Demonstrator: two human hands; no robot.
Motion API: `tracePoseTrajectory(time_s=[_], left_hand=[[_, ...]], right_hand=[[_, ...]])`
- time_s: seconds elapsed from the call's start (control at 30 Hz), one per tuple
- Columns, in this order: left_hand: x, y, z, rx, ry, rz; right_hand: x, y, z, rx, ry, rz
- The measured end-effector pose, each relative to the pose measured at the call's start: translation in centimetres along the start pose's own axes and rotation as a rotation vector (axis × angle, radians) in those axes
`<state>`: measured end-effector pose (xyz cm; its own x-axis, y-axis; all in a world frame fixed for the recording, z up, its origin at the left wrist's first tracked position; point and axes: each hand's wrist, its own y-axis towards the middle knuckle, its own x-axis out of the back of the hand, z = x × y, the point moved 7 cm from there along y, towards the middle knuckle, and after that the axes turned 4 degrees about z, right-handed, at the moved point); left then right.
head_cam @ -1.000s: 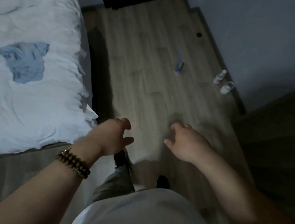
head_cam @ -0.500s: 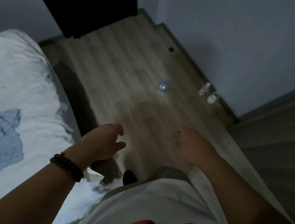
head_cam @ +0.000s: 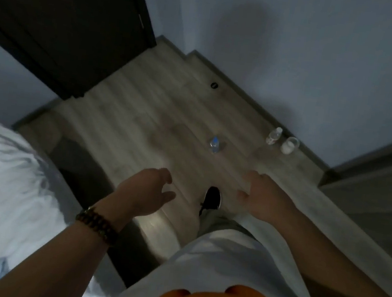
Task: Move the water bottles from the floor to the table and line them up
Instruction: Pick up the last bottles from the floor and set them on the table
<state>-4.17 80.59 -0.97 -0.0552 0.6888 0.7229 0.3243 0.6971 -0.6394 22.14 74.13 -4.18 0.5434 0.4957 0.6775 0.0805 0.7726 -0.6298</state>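
The wood floor (head_cam: 144, 117) fills most of your view. It runs between the pale wall (head_cam: 323, 65) on your right and the white bed (head_cam: 0, 186) on your left, with a dark door (head_cam: 69, 21) at the far end. Your left grip (head_cam: 146, 191), a beaded bracelet (head_cam: 98, 222) at its wrist, hangs over the floor with fingers loosely curled, holding nothing. Your right grip (head_cam: 262, 196) is equally slack and empty. A black shoe (head_cam: 212, 198) shows between them. Ahead, well apart from both grips, a blue-capped bottle (head_cam: 214, 144) stands upright on the floor. Near the wall, a white-capped bottle (head_cam: 274, 135) stands just beside a stubbier clear container (head_cam: 289, 145).
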Motion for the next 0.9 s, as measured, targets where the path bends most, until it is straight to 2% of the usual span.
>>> tracePoseTrajectory(time_s=[0.17, 0.43, 0.63, 0.77, 0.9], left_hand=[[8.4, 7.9, 2.1, 0.032, 0.025, 0.039], [18.7, 19.8, 0.8, -0.068, -0.003, 0.006], [24.2, 29.5, 1.7, -0.217, 0.124, 0.074], [25.2, 35.7, 1.5, -0.410, 0.189, 0.196], [25.3, 39.8, 2.5, -0.587, 0.241, 0.292]], right_hand=[[7.3, 8.1, 2.4, -0.039, -0.021, 0.013], [16.1, 18.0, 7.7, -0.040, -0.054, -0.028], [16.3, 23.3, 9.7, -0.182, 0.029, -0.032], [14.6, 26.5, 11.6, -0.327, 0.067, 0.005], [13.3, 29.2, 14.5, -0.441, 0.215, -0.003]])
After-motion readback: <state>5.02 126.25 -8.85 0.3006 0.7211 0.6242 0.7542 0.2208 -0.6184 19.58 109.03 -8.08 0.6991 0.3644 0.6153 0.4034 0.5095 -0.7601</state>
